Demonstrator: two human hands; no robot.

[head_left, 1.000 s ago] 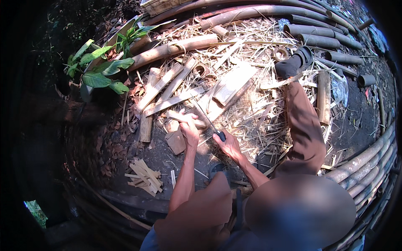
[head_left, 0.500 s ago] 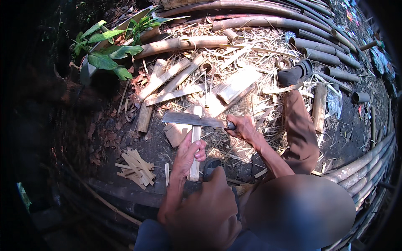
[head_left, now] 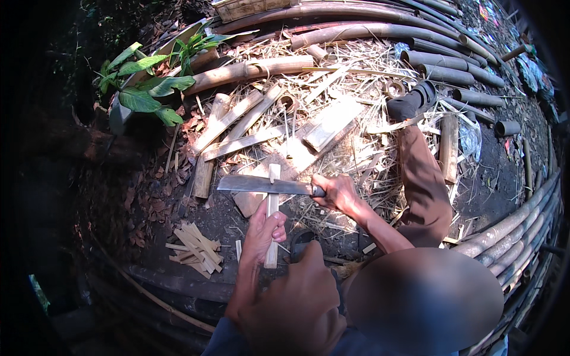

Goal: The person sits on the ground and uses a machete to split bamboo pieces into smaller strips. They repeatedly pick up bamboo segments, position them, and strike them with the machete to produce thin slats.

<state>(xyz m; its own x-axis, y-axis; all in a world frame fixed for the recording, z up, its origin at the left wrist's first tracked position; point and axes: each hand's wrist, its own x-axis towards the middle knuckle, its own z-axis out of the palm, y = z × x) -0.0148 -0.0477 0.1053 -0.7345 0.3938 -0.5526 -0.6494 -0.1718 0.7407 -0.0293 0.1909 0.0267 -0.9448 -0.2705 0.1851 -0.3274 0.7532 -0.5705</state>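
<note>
head view: pale, narrow wooden strip (head_left: pixel 272 205) crossed by grey-bladed knife (head_left: pixel 246 184)

Knife blade (head_left: pixel 244 184), smooth grey metal, is seen beyond the left fingers (head_left: pixel 278 229); strip (head_left: pixel 272 205), pale matt wood, is gripped in them; shavings (head_left: pixel 371 144), rough fibrous wood, are strewn beyond the right fingers (head_left: pixel 323 180).

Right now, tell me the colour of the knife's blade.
The knife's blade is a dull metallic grey, showing best in the head view.
</note>
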